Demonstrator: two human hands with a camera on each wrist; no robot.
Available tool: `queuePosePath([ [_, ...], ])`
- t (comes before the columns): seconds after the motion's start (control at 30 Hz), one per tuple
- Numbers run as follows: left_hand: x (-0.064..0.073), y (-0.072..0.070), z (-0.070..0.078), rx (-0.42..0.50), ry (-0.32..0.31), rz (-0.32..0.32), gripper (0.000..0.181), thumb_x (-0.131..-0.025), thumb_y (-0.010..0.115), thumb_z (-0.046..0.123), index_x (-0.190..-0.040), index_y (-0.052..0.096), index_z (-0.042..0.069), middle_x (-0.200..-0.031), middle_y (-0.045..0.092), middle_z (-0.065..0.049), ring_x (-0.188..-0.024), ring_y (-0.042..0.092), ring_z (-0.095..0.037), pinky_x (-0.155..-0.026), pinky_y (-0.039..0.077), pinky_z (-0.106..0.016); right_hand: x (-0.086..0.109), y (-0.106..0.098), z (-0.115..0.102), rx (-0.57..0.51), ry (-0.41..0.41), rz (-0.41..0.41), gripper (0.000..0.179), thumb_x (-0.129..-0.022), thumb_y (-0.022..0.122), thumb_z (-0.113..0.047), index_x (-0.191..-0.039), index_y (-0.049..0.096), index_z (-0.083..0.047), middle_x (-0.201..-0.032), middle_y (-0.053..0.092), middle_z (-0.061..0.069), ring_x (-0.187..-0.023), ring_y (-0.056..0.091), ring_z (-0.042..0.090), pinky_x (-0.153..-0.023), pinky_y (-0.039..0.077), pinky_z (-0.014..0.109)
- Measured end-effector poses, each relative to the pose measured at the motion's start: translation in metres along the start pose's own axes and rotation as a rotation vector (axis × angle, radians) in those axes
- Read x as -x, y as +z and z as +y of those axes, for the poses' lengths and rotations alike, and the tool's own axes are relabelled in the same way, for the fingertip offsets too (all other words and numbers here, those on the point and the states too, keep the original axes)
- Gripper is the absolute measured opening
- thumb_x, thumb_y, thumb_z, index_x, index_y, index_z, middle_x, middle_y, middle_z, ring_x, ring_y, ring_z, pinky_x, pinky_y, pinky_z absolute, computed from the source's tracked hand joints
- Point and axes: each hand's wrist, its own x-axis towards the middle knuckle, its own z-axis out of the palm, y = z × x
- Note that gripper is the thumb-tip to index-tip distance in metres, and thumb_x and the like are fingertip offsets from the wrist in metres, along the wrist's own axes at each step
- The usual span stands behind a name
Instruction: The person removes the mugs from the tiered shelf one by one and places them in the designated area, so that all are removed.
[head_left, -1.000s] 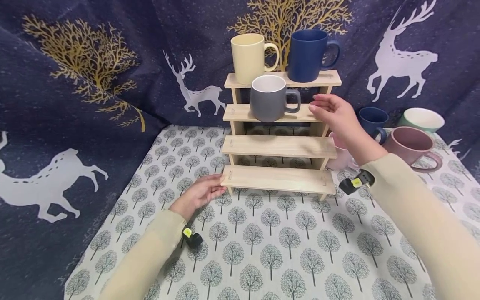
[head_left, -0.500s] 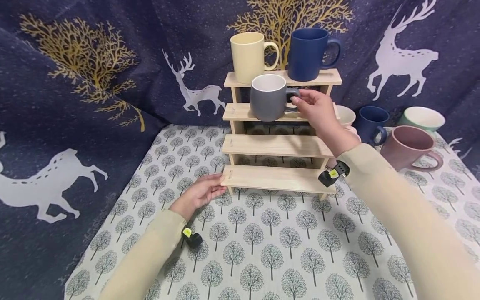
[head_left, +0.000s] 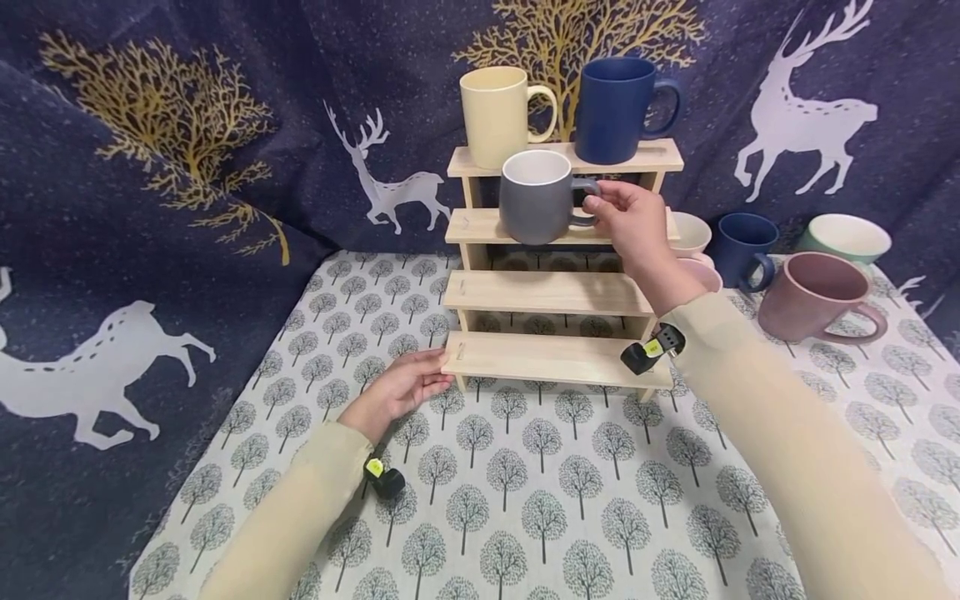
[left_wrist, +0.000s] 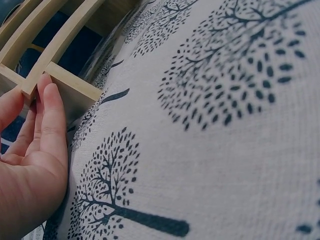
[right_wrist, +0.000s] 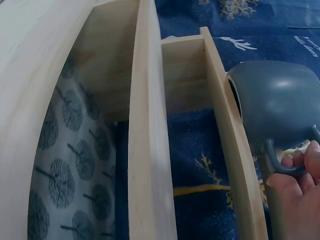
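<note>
The right hand has moved in from the open air beside the rack, and its fingers are now curled around the handle of the grey mug. The left hand has stayed where it was, and the mugs have not moved.

The biggest thing is the dark blue cloth with white deer and gold trees, which hangs behind and to the left. In front of it lies the pale tablecloth with little grey trees printed on it.

On the tablecloth stands the wooden step rack with four steps. The grey mug stands on the second step from the top, towards the left side, with its handle to the right. In the right wrist view the fingers go through the mug's handle and hold it. On the top step stand a cream mug and a dark blue mug, side by side.

To the right of the rack more cups sit on the tablecloth. There is a pink mug, a small dark blue cup, a pale green cup and a light pink cup partly hidden behind the right arm.

The left hand lies flat and relaxed on the tablecloth. Its straight fingertips touch the left end of the rack's lowest step. It grips nothing.

A small black band with a yellow dot sits on the right wrist, and one like it is on the left wrist.
</note>
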Motion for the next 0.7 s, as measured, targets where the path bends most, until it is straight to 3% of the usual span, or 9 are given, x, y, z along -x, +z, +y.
queuePosePath([
  [0.27, 0.000, 0.000, -0.001, 0.023, -0.001, -0.001, 0.055, -0.106, 0.049, 0.006, -0.154, 0.027, -0.010, -0.089, 0.071, -0.002, -0.076, 0.069, -0.007, -0.076, 0.065, -0.011, 0.006, 0.003, 0.002, -0.051, 0.013, 0.053, 0.035, -0.097, 0.068, -0.004, -0.130, 0.064, 0.009, -0.068, 0.064, -0.026, -0.071, 0.061, -0.008, -0.061, 0.054, 0.005],
  [0.7, 0.000, 0.000, -0.001, 0.018, 0.006, -0.002, 0.055, -0.105, 0.050, 0.006, -0.153, 0.029, -0.009, -0.089, 0.071, -0.001, -0.076, 0.070, -0.007, -0.076, 0.065, -0.011, 0.014, 0.003, 0.002, -0.064, -0.026, 0.050, 0.032, -0.099, 0.066, -0.005, -0.127, 0.065, 0.010, -0.067, 0.064, -0.026, -0.068, 0.057, -0.004, -0.060, 0.051, 0.005],
])
